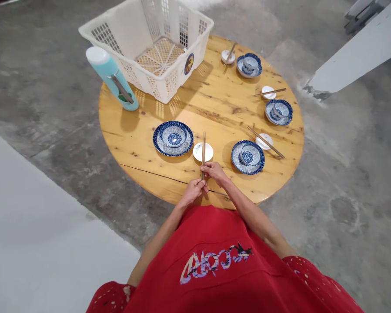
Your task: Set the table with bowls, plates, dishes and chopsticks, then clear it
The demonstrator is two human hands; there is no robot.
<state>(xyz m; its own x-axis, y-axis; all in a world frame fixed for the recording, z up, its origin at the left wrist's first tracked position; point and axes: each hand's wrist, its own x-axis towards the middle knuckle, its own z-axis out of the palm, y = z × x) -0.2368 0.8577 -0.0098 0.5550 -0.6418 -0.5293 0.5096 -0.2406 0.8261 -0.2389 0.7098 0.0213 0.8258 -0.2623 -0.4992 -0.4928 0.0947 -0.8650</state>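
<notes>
Brown chopsticks lie over a small white dish near the front edge of the round wooden table. Their lower end is pinched by my left hand, its fingers closed. Just above it, my right hand grips the same chopsticks a little higher up, next to the dish. Left of the dish sits a blue-and-white plate with a patterned bowl on it. To the right, another blue-rimmed plate carries a bowl.
A large white plastic crate stands at the table's back left, beside a light-blue thermos-like bottle. Along the right side of the table are more plates with bowls, white dishes and chopsticks. A white pillar rises beyond.
</notes>
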